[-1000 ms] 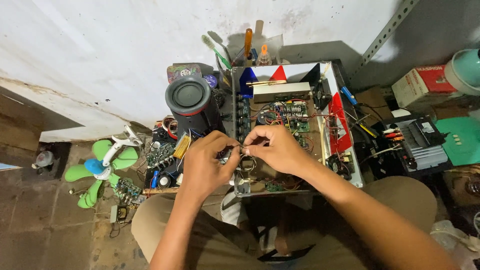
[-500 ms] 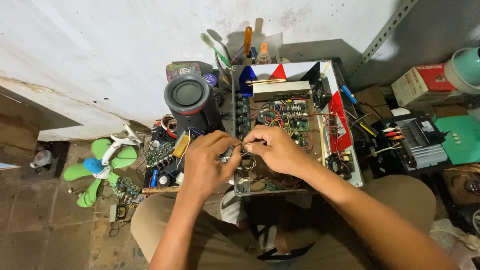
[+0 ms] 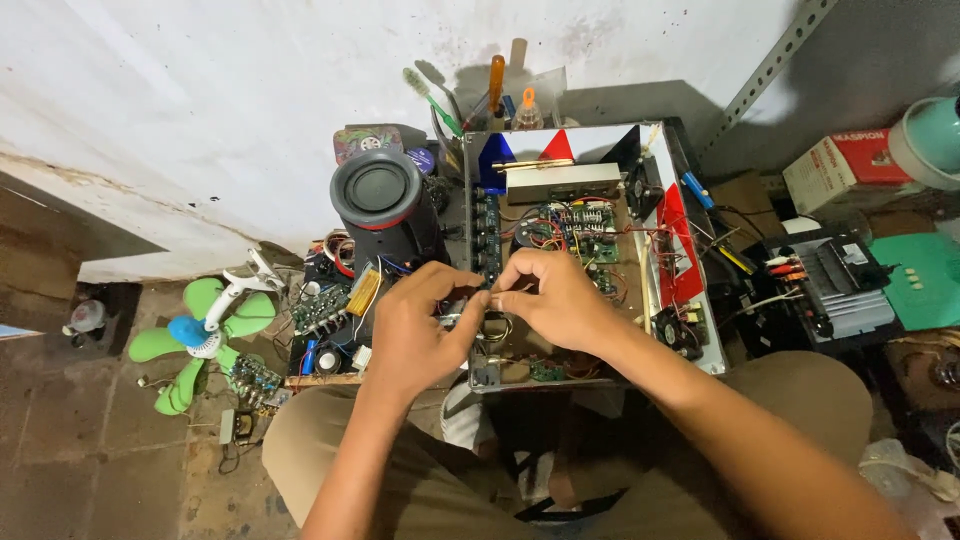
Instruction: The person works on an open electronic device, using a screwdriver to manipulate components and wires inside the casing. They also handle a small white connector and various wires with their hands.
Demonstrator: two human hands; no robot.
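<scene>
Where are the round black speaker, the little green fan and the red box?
speaker [image 3: 376,190], head view, on its round top face.
fan [image 3: 200,330], head view, on its blue hub.
red box [image 3: 842,165], head view, on its top side.

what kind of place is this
Most likely a small electronics repair corner on the floor: both hands work inside an opened amplifier chassis full of circuit boards, with loose boards and a round speaker beside it.

arms: 2, bare, no sleeves | wrists: no watch or rings | legs: khaki-olive trousers [image 3: 800,400]
</scene>
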